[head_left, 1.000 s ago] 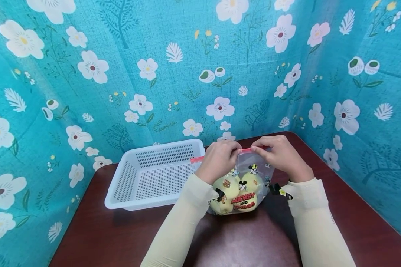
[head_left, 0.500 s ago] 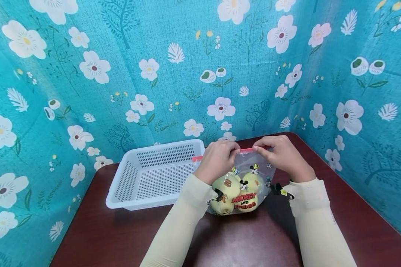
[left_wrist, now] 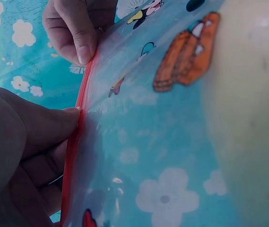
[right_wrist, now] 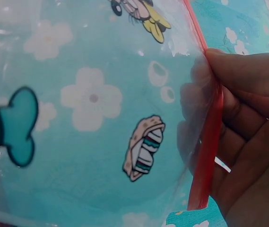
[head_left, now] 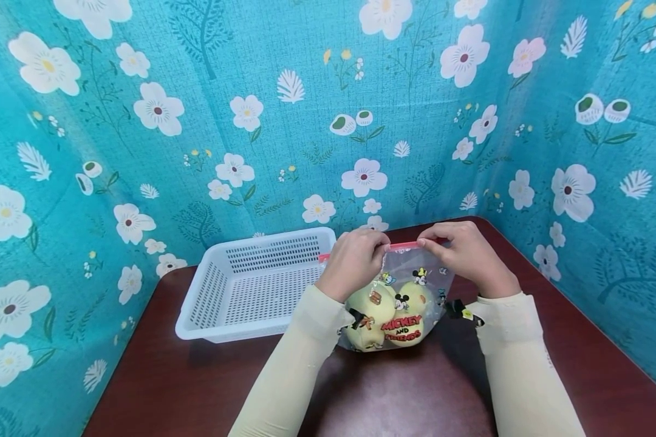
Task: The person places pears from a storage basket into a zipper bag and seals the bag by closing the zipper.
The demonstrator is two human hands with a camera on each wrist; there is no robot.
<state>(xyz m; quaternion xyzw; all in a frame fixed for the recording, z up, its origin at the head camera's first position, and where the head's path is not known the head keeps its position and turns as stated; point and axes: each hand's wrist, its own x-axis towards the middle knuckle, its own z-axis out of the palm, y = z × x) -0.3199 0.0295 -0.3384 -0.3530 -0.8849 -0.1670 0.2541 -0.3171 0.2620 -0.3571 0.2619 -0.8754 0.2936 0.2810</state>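
Observation:
A clear zip bag [head_left: 440, 290] printed with cartoon figures and red lettering stands upright on the table. Inside it sit several pale yellow-green round fruits [head_left: 373, 306]. Along its top runs a red zip strip [head_left: 403, 246]. My left hand [head_left: 355, 262] pinches this strip near its middle, thumb on the near side. Further right, my right hand [head_left: 463, 254] pinches the strip between thumb and fingers. In the right wrist view the right fingers [right_wrist: 193, 94] show through the plastic behind the strip [right_wrist: 205, 175]. The left hand covers part of the bag's top in the head view.
A white perforated plastic basket [head_left: 188, 312] stands on the dark red-brown table [head_left: 235, 388], left of the bag. Behind and at both sides hangs a teal flowered cloth [head_left: 306, 145]. The table's right edge runs close along the cloth.
The right hand has shifted slightly right along the strip, and the stretch of red between the two hands has grown longer. The bag stays in place, and both hands keep their pinch.

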